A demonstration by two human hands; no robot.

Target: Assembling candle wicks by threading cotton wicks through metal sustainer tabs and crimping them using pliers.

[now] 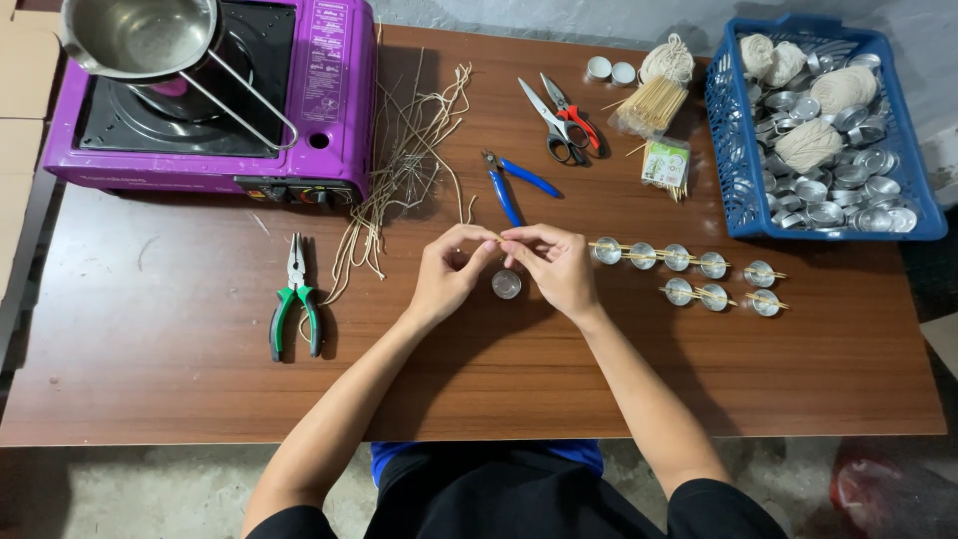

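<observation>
Stove: a purple single-burner tabletop gas stove [319, 110] at ten o'clock on the brown wooden table [160, 389], with one steel saucepan [135, 35] on the burner.
Green pliers: one pair of green-handled pliers [296, 296] at nine o'clock, lying shut.
Wicks: a loose bundle of pale waxed wick strands [404, 165] between the stove and the hands; too tangled to count.
Left hand: the left hand [449, 274] has its fingers closed, pinching one end of a thin wooden stick [499, 240].
Cup in work: one small round aluminium candle cup [506, 284] stands on the table right under the stick, between both hands, at the table's centre.
Right hand: the right hand [554, 268] has its fingers closed on the stick's other end.
Doing it well: in my judgement the stick should sit level across the cup's rim, the wick held dead centre.
Blue pliers: one blue-handled pair [514, 185] at twelve o'clock.
Scissors: two pairs, one black-handled [554, 130], one red-handled [577, 118].
Finished cups: eight aluminium cups with sticks across [679, 274] at three o'clock, five in the far row, three in the near.
Basket: one blue plastic basket [733, 200] at two o'clock, holding many empty cups and four balls of string.
</observation>
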